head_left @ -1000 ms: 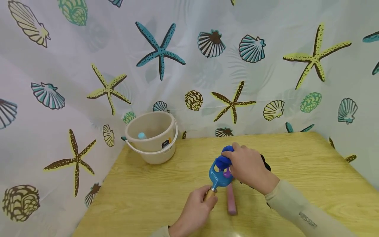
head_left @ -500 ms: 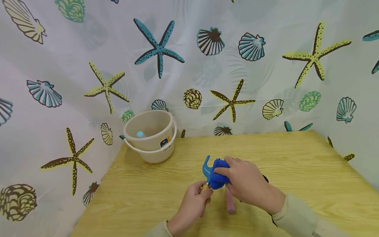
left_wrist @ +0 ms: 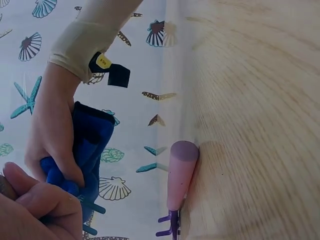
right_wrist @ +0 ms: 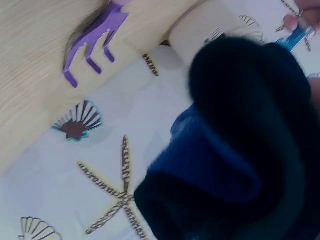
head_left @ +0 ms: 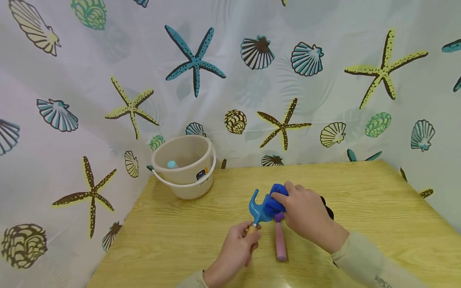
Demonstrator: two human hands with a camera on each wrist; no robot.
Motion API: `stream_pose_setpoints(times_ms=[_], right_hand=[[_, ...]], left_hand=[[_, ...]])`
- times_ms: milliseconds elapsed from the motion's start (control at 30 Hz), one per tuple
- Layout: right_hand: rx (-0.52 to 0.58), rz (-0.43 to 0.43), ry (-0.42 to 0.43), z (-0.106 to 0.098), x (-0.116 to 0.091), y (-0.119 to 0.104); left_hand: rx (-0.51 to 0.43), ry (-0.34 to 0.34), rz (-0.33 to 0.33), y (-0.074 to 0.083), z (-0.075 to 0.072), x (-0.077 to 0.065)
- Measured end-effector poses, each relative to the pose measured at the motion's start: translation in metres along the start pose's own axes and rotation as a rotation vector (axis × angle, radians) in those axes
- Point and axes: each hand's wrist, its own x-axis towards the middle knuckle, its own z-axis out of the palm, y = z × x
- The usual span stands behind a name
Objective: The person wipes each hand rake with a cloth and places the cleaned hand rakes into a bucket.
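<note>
Shell-print curtain behind a wood-grain bench. Blue rake held above the bench; left hand has fingers clamped on its wooden handle, presumably to steady it. Right hand, fingers pinching a bunched blue cloth, presses its 2 o'clock side, likely bunched for grip. Pink-handled rake lies at 5 o'clock, bucket at 10, apparently out of the way.

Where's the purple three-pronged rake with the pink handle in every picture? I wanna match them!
Head: the purple three-pronged rake with the pink handle is in the lower half, right of centre.
Left wrist: low, just right of centre, prongs at the bottom edge.
Right wrist: top left, handle mostly cut off.
Shared landmark: the crumpled blue cloth the right hand holds; it shows in all three.
</note>
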Motion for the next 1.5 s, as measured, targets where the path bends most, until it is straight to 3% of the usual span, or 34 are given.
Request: stream_pose_setpoints(times_ms=[100, 267, 400, 733, 833, 1100, 1267, 1367, 1500], right_hand=[[0.015, -0.053, 0.039, -0.005, -0.006, -0.011], [0.151, -0.125, 0.07, -0.011, -0.012, -0.03], [0.165, -0.075, 0.085, -0.01, -0.007, -0.028], [0.178, 0.034, 0.06, -0.003, 0.019, 0.006], [0.245, 0.062, -0.005, 0.0, 0.024, 0.016], [0.675, 0.151, -0.357, 0.006, 0.029, 0.05], [0.823, 0.249, -0.531, 0.017, 0.026, 0.061], [0.828, 0.29, -0.538, 0.019, 0.023, 0.065], [0.814, 0.324, -0.416, 0.01, 0.022, 0.068]], left_hand=[[-0.027, -0.008, -0.001, 0.001, -0.001, 0.002], [-0.052, -0.008, 0.005, 0.001, -0.005, 0.004], [-0.039, -0.012, 0.024, 0.003, -0.007, 0.003], [0.057, -0.037, 0.05, 0.007, -0.006, -0.005], [0.044, -0.069, 0.032, 0.006, -0.004, -0.007], [0.0, -0.101, -0.013, 0.003, -0.002, -0.009], [0.0, -0.084, -0.012, 0.003, -0.003, -0.01], [-0.002, -0.067, -0.001, 0.005, -0.005, -0.008], [0.0, -0.065, 0.014, 0.007, -0.006, -0.007]])
